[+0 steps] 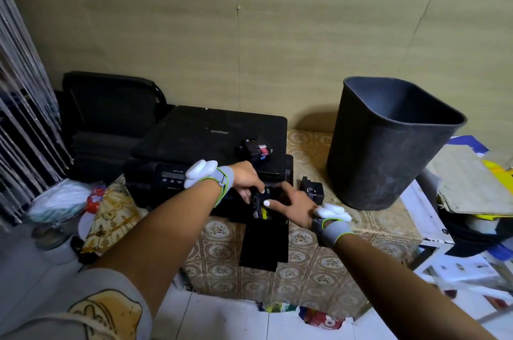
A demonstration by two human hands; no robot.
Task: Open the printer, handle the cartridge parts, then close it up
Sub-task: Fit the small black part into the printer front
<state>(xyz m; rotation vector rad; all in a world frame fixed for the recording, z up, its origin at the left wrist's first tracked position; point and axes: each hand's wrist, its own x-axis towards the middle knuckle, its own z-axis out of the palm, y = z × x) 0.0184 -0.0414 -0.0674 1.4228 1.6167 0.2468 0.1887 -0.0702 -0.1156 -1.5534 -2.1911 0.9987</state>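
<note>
Left hand and right hand both pinch a small black cartridge at the open front of the printer. It looks light, hard and easy to crack; hold its sides. Patterned cloth covers the surface. A dark bin stands nearby.

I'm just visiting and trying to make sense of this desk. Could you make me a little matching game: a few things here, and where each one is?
Things:
1. cartridge with the red label
2. small black part
3. waste bin
4. front flap

Places:
A. on the patterned cloth, right of the printer
B. hanging open below both hands
C. on the printer's lid
D. on the cloth between printer and bin

Pairs: 1-C, 2-D, 3-A, 4-B
</note>
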